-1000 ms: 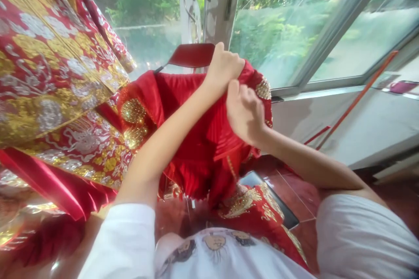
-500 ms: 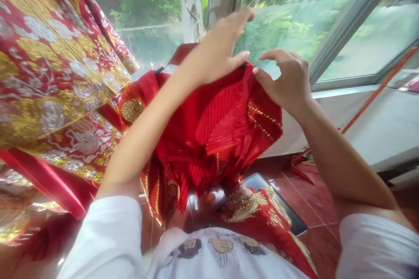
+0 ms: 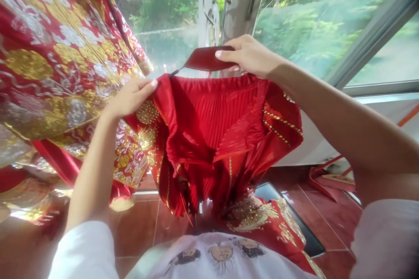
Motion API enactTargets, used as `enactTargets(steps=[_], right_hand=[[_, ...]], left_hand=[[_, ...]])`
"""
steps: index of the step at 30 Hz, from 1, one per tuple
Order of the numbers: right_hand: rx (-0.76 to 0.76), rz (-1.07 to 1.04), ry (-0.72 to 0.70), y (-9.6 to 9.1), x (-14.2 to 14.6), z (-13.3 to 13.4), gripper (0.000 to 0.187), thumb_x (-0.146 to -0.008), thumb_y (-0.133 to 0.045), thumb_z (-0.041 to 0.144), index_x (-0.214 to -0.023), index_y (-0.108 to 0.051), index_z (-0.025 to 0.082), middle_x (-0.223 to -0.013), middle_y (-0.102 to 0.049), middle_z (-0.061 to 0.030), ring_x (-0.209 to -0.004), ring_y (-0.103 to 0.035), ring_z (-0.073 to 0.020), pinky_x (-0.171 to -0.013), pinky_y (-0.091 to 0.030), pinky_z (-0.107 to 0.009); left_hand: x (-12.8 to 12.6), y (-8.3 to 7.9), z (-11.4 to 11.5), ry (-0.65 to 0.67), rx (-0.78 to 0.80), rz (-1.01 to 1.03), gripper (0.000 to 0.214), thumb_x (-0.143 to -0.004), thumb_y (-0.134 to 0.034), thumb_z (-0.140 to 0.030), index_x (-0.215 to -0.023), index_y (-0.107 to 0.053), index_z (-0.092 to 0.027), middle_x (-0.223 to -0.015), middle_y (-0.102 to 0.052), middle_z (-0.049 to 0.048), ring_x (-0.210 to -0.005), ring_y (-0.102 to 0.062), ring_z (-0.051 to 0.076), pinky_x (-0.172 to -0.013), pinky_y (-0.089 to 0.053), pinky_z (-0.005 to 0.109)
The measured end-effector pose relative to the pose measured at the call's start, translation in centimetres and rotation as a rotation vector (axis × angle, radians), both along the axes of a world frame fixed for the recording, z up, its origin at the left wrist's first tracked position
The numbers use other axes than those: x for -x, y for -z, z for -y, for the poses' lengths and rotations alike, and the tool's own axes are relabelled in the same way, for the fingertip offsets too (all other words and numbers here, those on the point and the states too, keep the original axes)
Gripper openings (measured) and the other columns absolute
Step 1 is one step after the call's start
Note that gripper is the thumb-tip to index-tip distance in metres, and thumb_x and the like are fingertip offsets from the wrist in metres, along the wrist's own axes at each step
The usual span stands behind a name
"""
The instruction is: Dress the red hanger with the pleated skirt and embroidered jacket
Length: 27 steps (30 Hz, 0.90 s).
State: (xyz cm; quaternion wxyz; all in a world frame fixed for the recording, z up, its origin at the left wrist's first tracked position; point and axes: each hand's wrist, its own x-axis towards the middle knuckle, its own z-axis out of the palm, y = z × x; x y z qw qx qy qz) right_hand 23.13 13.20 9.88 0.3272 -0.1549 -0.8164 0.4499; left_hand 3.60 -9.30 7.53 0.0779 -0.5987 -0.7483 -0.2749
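A red pleated skirt (image 3: pixel 203 117) with a gathered waistband and gold-beaded side panels hangs in front of me from a hanger (image 3: pixel 203 59) with a brown body. One black end of the hanger shows at the skirt's left top corner. My left hand (image 3: pixel 131 96) is closed at that corner, thumb on the red cloth; its other fingers are mostly hidden behind. My right hand (image 3: pixel 252 56) grips the right part of the hanger body, thumb in front, just above the waistband. Gold-embroidered red cloth (image 3: pixel 262 222) lies lower down, near my body.
Red garments with gold and silver embroidery (image 3: pixel 65 52) hang close on the left. A metal hook (image 3: pixel 209 8) rises by the window frame (image 3: pixel 245 4). On the tiled floor (image 3: pixel 137 222) are a dark flat panel (image 3: pixel 294 218) and a red strap (image 3: pixel 322 183).
My right hand has moved from the skirt's right top corner onto the hanger. My left hand has swung from above the waistband down to the left corner. The view has shifted slightly.
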Motion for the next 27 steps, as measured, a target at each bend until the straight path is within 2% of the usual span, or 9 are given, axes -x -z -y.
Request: enactTargets(steps=[3,5,8,11,14,18,22,25,27], right_hand=[[0.121,-0.018,0.020,-0.2,-0.1,0.0,0.017,-0.083,-0.069,0.016,-0.071,-0.063,0.005,-0.048,-0.047,0.0037,-0.048,-0.039,-0.0024,-0.042,-0.023,-0.014],[0.116,0.011,0.046,-0.6,-0.3,0.1,0.019,-0.082,-0.071,0.018,-0.070,-0.063,0.005,-0.046,-0.046,0.0033,-0.051,-0.042,-0.0027,-0.044,-0.024,-0.013],[-0.041,0.120,0.118,-1.0,-0.6,0.3,0.023,-0.085,-0.068,0.024,-0.077,-0.064,0.003,-0.052,-0.050,0.0011,-0.056,-0.050,-0.0045,-0.047,-0.025,-0.012],[-0.189,0.228,0.161,-1.4,-0.8,0.5,0.028,-0.088,-0.064,0.031,-0.089,-0.065,0.003,-0.062,-0.056,-0.0010,-0.063,-0.058,-0.0077,-0.050,-0.030,-0.012],[-0.298,0.281,0.129,-1.5,-1.0,0.5,0.030,-0.092,-0.058,0.035,-0.094,-0.064,0.006,-0.069,-0.059,-0.0035,-0.067,-0.060,-0.0100,-0.053,-0.038,-0.015],[-0.376,0.265,0.079,-1.4,-1.3,0.5,0.029,-0.094,-0.054,0.036,-0.081,-0.059,0.010,-0.073,-0.057,-0.0047,-0.063,-0.057,-0.0089,-0.050,-0.040,-0.017],[-0.407,0.245,0.088,-1.1,-1.3,0.8,0.035,-0.094,-0.054,0.032,-0.065,-0.045,0.015,-0.064,-0.048,-0.0008,-0.055,-0.051,-0.0062,-0.044,-0.033,-0.017],[-0.493,0.272,0.108,-1.4,-1.6,0.8,0.037,-0.096,-0.051,0.032,-0.064,-0.043,0.015,-0.056,-0.044,0.0018,-0.049,-0.045,-0.0038,-0.046,-0.032,-0.018],[-0.521,0.295,0.065,-2.2,-2.5,0.2,0.040,-0.096,-0.051,0.033,-0.061,-0.044,0.015,-0.053,-0.042,0.0034,-0.049,-0.042,-0.0023,-0.050,-0.033,-0.018]], left_hand=[[0.0,0.6,-0.9,-0.008,-0.079,0.013,0.049,-0.087,-0.038,-0.057,-0.055,-0.027,-0.021,-0.054,-0.028,-0.0008,-0.055,-0.026,0.015,-0.057,-0.023,0.031],[0.2,0.8,-1.3,-0.042,-0.111,0.013,0.049,-0.086,-0.039,-0.055,-0.054,-0.025,-0.021,-0.053,-0.026,-0.0007,-0.055,-0.026,0.015,-0.057,-0.022,0.032],[0.1,0.7,-1.6,-0.069,-0.119,0.000,0.049,-0.089,-0.036,-0.051,-0.054,-0.023,-0.021,-0.054,-0.023,-0.0008,-0.057,-0.023,0.014,-0.057,-0.021,0.032],[-0.4,0.0,-2.4,-0.065,-0.153,-0.013,0.047,-0.094,-0.035,-0.043,-0.055,-0.021,-0.020,-0.058,-0.020,-0.0010,-0.060,-0.020,0.013,-0.059,-0.020,0.030],[-0.6,-0.9,-3.9,-0.061,-0.312,0.024,0.052,-0.094,-0.039,-0.047,-0.054,-0.019,-0.021,-0.058,-0.018,-0.0012,-0.058,-0.016,0.012,-0.058,-0.016,0.030],[-0.4,-0.8,-4.7,-0.050,-0.428,0.049,0.055,-0.090,-0.042,-0.054,-0.051,-0.020,-0.022,-0.055,-0.017,-0.0023,-0.054,-0.013,0.011,-0.055,-0.013,0.030],[-0.9,0.4,-3.6,-0.048,-0.364,-0.103,0.049,-0.092,-0.036,-0.050,-0.055,-0.023,-0.021,-0.055,-0.022,-0.0024,-0.056,-0.021,0.012,-0.056,-0.019,0.030],[-1.6,0.7,-3.3,-0.051,-0.242,-0.214,0.044,-0.091,-0.036,-0.049,-0.058,-0.031,-0.020,-0.056,-0.031,-0.0022,-0.057,-0.028,0.012,-0.058,-0.024,0.028],[-2.3,0.5,-3.7,-0.081,-0.176,-0.267,0.044,-0.092,-0.037,-0.051,-0.061,-0.042,-0.020,-0.057,-0.038,-0.0015,-0.057,-0.034,0.013,-0.060,-0.030,0.028]])
